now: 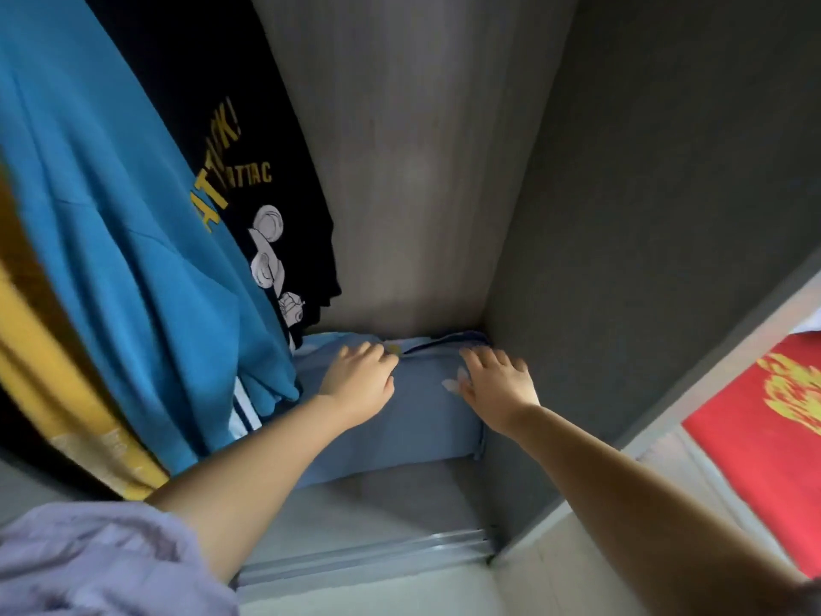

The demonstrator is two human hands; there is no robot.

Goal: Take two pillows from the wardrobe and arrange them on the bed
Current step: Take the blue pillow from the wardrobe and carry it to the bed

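The grey wood-grain wardrobe (413, 171) fills most of the view, its back panel running from 12 o'clock to the centre and its dark side wall at 2 o'clock. A bright blue hanging garment (133, 242) covers the 9 to 10 o'clock side, with a black printed T-shirt with yellow lettering (249, 162) behind it at 11 o'clock and a yellow garment (40, 349) at the 8 o'clock edge. At 4 o'clock, outside the wardrobe, lies a red cloth with a yellow pattern (755, 411). A light blue fabric-covered pillow (417, 420) sits on the wardrobe floor at the centre, pushed into the back right corner. The left hand (360, 384) rests palm-down on its top, fingers loosely curled near the far edge. The right hand (497, 380) lies just beside it toward 3 o'clock, fingers spread wide on the pillow. A lilac sleeve (102, 562) shows at 7 o'clock.
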